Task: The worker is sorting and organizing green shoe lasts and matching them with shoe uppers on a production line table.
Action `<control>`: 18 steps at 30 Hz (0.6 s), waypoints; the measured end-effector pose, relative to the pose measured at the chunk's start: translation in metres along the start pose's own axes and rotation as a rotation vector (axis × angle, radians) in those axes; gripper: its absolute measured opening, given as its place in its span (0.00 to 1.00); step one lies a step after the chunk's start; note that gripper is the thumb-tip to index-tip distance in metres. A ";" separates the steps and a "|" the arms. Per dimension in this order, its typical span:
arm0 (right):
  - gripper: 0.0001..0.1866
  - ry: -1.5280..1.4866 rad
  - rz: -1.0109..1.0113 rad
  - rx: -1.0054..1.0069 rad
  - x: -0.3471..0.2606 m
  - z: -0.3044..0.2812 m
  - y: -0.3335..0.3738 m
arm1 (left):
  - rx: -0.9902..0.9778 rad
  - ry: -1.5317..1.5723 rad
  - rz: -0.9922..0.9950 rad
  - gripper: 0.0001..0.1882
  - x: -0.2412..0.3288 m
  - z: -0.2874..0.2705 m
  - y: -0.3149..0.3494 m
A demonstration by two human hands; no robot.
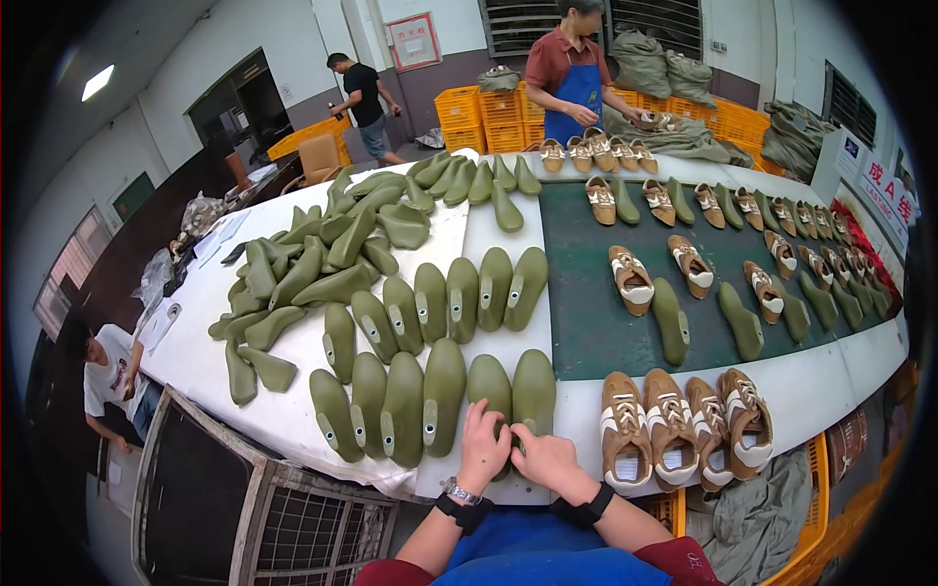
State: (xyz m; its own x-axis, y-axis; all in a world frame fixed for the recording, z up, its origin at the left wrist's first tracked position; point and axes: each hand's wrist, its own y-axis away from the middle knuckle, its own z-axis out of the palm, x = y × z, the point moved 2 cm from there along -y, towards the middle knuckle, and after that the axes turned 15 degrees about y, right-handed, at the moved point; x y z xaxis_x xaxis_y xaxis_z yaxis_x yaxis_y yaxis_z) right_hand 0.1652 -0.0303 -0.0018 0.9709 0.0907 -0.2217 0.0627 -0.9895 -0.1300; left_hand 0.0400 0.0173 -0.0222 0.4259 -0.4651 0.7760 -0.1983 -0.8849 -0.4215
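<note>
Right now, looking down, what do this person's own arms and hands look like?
The left hand and right hand are ungloved. The left wrist carries a silver-coloured watch and a black wristband; the right has a similar black band. Dark red sleeves cover the upper arms, the right one bearing a small pale marking.

Lower centre: bare left hand, silver watch at wrist, and bare right hand close together at near ends of two smooth olive-green foot-shaped lasts. Centre-left: heap of similar lasts; lower right: four brown-and-white lace-up shoes side by side.
</note>
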 end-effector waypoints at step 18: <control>0.16 -0.021 -0.018 -0.027 0.003 0.004 -0.001 | 0.016 0.042 -0.024 0.08 -0.009 -0.001 0.002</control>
State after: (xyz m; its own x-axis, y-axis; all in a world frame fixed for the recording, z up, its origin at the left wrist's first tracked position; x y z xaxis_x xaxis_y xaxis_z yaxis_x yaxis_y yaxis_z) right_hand 0.1670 -0.0284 -0.0063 0.9646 0.1103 -0.2395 0.0865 -0.9904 -0.1076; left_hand 0.0354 0.0196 -0.0296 0.3928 -0.4448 0.8049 -0.1743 -0.8954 -0.4097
